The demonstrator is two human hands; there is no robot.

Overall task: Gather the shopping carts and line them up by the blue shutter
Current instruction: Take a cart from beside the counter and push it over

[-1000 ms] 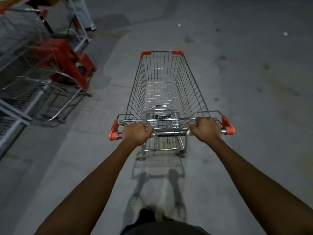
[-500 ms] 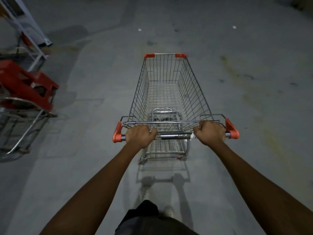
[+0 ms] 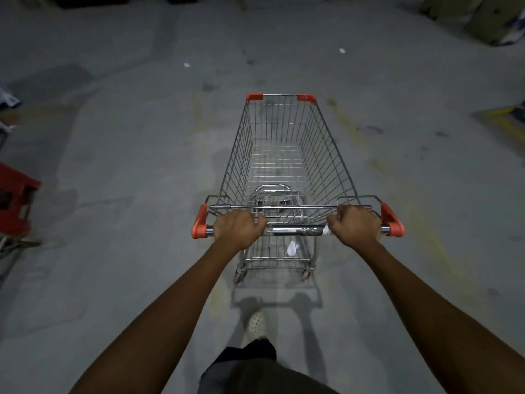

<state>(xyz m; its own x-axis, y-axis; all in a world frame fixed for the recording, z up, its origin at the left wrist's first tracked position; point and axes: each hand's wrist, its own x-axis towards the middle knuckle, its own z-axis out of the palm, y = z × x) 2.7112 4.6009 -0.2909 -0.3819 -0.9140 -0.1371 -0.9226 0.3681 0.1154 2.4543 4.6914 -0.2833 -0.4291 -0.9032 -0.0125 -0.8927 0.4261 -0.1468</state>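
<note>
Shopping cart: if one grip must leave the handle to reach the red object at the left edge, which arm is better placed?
Left, probably. The left grip holds the handle on the side nearest the red object; the right grip would have to cross over.

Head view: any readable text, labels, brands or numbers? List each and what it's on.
Nothing in this frame is legible.
White sticker on the handle bar of the shopping cart, beside the right hand: too blurred to read.
Cartons at top right: any print is too small and blurred to read.
</note>
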